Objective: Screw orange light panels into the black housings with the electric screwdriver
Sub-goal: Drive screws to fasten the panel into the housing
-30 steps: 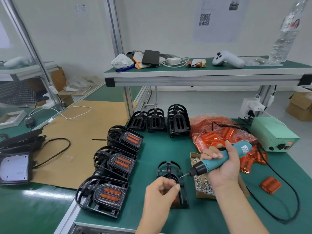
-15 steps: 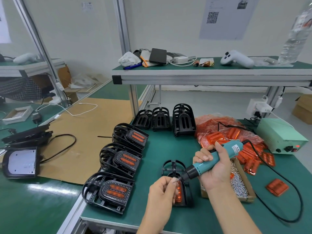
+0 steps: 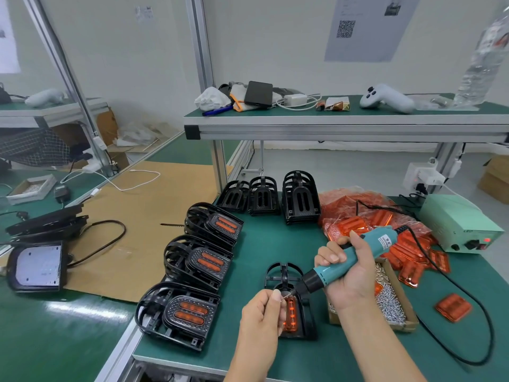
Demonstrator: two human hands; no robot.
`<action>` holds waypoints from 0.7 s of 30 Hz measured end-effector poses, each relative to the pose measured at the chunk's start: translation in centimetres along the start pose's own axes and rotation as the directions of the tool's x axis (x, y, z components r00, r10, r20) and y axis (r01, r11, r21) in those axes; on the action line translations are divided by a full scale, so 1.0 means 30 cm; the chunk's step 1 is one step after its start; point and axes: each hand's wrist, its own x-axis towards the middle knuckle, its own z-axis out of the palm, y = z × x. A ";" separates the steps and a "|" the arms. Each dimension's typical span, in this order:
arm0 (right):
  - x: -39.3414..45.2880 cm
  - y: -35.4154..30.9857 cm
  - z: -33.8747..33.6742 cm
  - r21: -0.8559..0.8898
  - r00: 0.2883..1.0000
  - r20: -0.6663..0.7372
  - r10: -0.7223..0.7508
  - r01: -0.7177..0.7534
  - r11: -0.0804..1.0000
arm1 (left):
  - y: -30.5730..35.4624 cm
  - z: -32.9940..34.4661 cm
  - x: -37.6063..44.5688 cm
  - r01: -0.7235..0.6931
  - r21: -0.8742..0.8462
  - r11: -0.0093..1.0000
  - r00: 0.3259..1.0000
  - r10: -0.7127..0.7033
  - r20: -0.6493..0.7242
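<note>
A black housing [image 3: 281, 274] lies on the green mat in front of me with an orange light panel [image 3: 290, 312] seated in it. My right hand [image 3: 349, 274] grips the teal electric screwdriver [image 3: 355, 257], its bit slanting down-left to just above the panel's top. My left hand [image 3: 261, 312] pinches a small screw [image 3: 283, 296] between thumb and forefinger right at the bit tip, and hides the panel's left side.
Three finished housings with orange panels [image 3: 190, 310] line the mat's left edge; empty housings [image 3: 300, 197] stand at the back. A cardboard box of screws [image 3: 391, 301] sits under my right wrist, a bag of orange panels [image 3: 366, 219] behind it, a loose panel [image 3: 453, 307] and the power supply [image 3: 462, 224] at right.
The screwdriver swung left and down from over the screw box to the housing. My left hand brought the screw up to meet the bit tip. The camera view shifted slightly.
</note>
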 end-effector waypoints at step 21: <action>-0.015 0.006 0.051 -0.228 0.994 0.110 -0.014 0.039 0.973 | 0.002 -0.004 -0.013 -0.055 0.337 0.940 0.988 0.099 -0.117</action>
